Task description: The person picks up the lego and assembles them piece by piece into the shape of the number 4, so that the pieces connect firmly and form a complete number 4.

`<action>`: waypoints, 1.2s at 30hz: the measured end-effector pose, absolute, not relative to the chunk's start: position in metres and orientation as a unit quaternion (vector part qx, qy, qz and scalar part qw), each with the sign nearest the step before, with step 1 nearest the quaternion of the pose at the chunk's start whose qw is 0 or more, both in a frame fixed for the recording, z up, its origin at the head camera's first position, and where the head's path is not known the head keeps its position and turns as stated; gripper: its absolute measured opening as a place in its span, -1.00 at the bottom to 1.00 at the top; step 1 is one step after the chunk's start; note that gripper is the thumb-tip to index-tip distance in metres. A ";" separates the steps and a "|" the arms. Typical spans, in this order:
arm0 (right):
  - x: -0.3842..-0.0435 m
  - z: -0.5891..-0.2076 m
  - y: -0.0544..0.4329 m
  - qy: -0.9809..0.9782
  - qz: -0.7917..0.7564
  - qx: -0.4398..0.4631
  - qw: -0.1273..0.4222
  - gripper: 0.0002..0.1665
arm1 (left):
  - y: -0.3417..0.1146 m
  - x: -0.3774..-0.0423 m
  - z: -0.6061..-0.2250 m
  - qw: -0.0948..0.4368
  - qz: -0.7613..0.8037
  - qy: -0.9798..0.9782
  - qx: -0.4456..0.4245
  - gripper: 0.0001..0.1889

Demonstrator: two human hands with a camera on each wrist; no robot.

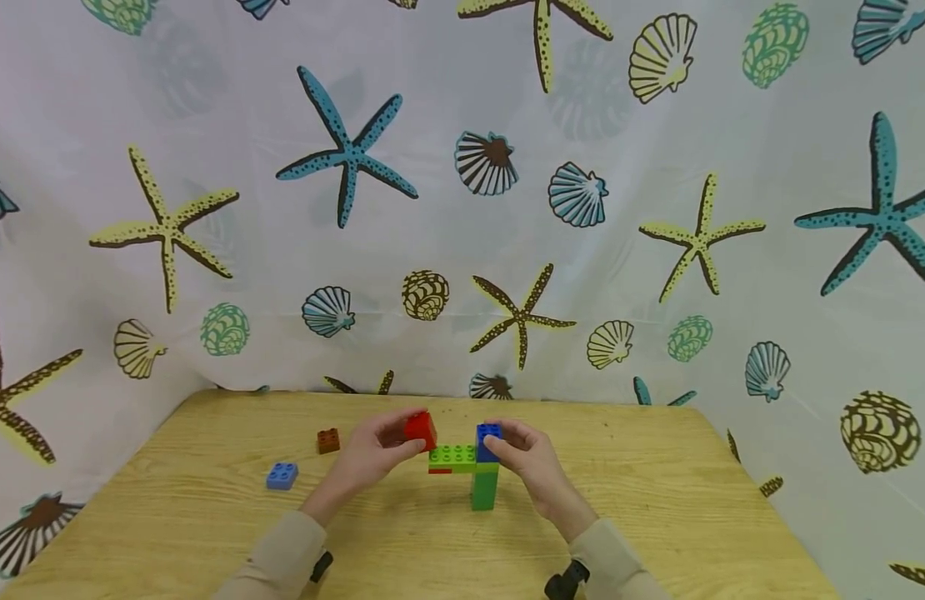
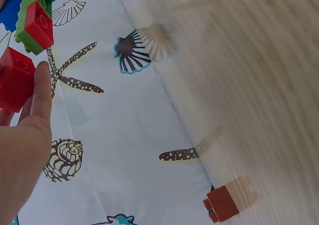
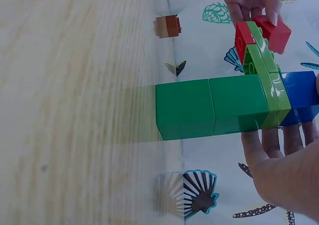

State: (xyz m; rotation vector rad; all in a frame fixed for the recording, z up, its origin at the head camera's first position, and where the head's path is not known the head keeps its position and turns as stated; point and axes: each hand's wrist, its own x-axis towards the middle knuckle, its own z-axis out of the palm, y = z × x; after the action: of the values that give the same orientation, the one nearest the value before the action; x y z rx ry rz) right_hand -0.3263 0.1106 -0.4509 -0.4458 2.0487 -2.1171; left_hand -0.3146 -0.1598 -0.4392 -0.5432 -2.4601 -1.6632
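My left hand (image 1: 363, 457) pinches a red toy brick (image 1: 422, 431) between thumb and fingers, just above and beside the left end of a light green bar (image 1: 452, 456). A narrow gap separates brick and bar in the left wrist view. Stacked dark green bricks (image 3: 212, 108) form a column standing on the table and carry the bar's right end. Under the bar's free left end sits another red brick (image 2: 39, 23). A dark blue brick (image 1: 487, 432) tops the bar above the column, and my right hand (image 1: 536, 460) grips it with thumb and fingers.
On the wooden table (image 1: 402, 550), to the left, lie a brown brick (image 1: 328, 441) and a light blue brick (image 1: 282, 476). A white cloth (image 1: 432, 225) printed with shells and starfish hangs behind the table and along its sides.
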 end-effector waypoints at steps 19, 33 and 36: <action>-0.327 -0.449 0.109 0.681 -0.714 -0.145 0.079 -0.35 | -0.140 -0.312 -0.443 0.074 -0.497 -0.831 -0.240 -0.52; -0.326 -0.450 0.108 0.686 -0.710 -0.139 0.075 -0.39 | -0.140 -0.313 -0.449 0.069 -0.447 -0.844 -0.288 -0.26; -0.326 -0.451 0.108 0.685 -0.711 -0.140 0.074 -0.36 | -0.140 -0.313 -0.450 0.068 -0.430 -0.851 -0.294 -0.20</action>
State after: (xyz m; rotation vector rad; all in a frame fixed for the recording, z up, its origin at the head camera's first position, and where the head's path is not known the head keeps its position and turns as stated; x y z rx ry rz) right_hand -0.3255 0.1081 -0.4511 -0.4212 2.0560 -2.1359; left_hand -0.3127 -0.1404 -0.4496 -0.8847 -2.5640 -1.2960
